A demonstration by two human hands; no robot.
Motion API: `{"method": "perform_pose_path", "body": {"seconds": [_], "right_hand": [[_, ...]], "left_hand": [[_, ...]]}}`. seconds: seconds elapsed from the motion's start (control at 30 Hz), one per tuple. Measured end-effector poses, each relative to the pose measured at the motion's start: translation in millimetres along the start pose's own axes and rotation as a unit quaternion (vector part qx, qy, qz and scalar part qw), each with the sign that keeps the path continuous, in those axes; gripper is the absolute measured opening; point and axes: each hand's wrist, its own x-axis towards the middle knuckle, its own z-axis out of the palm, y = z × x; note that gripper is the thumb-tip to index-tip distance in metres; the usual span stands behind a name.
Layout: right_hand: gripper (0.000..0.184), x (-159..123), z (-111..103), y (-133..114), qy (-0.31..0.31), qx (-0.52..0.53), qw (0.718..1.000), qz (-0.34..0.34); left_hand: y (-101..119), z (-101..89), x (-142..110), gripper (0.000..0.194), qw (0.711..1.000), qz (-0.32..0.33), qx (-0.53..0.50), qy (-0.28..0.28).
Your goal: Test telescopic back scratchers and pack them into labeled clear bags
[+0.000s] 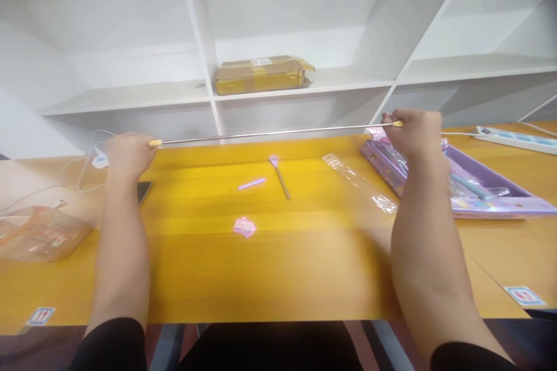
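Note:
Both fists grip a long thin metal rod with yellow ends (270, 134), stretched level above the far part of the table. My left hand (129, 153) is closed around its left end, and my right hand (415, 127) around its right end. Each hand is somewhat blurred. Below the rod, a small back scratcher with a lilac claw head (282, 182) and metal handle lies on the table. A short purple stick (251, 184) rests just left of it. Nearer to me are small pink cards (245, 227), overlapping each other. A clear plastic sleeve (359, 182) lies toward the right.
Behind the yellow wooden table (270, 278) rises a white shelf (300, 11) holding a taped cardboard box (261, 76). A purple box (500, 206) with wrapped items sits right, before a power strip (522, 139). Left are an orange-tinted plastic bag (46, 233), cables and a partly hidden phone (144, 190).

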Motion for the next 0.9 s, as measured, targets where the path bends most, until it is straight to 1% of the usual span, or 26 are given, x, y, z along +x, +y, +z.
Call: {"method": "perform_pose_path", "body": {"seconds": [0.23,0.4,0.53,0.57,0.77,0.9], "right_hand": [[0.053,0.0,1.0,0.0,0.010,0.008,1.000,0.009],[0.054,2.0,0.4,-1.6,0.006,0.015,0.999,0.030],[0.057,5.0,-1.1,-2.5,0.006,0.016,0.998,0.064],[0.057,5.0,-1.5,-2.5,0.005,0.017,0.998,0.064],[0.057,2.1,-1.8,-3.0,0.013,0.019,0.999,0.037],[0.055,5.3,-1.3,-4.7,0.010,0.004,0.998,0.055]], "left_hand": [[5.3,-4.7,-0.5,0.027,1.000,0.006,-0.004,0.005],[11.6,-11.2,-2.2,0.032,1.000,-0.010,-0.019,0.017],[12.8,-12.2,-2.8,0.031,0.999,-0.008,-0.044,0.020],[12.6,-12.0,-2.8,0.031,0.999,-0.009,-0.045,0.022],[10.9,-10.7,-1.4,0.025,1.000,-0.007,-0.007,0.018],[9.6,-11.0,-0.6,0.023,0.999,-0.025,0.017,0.015]]}}
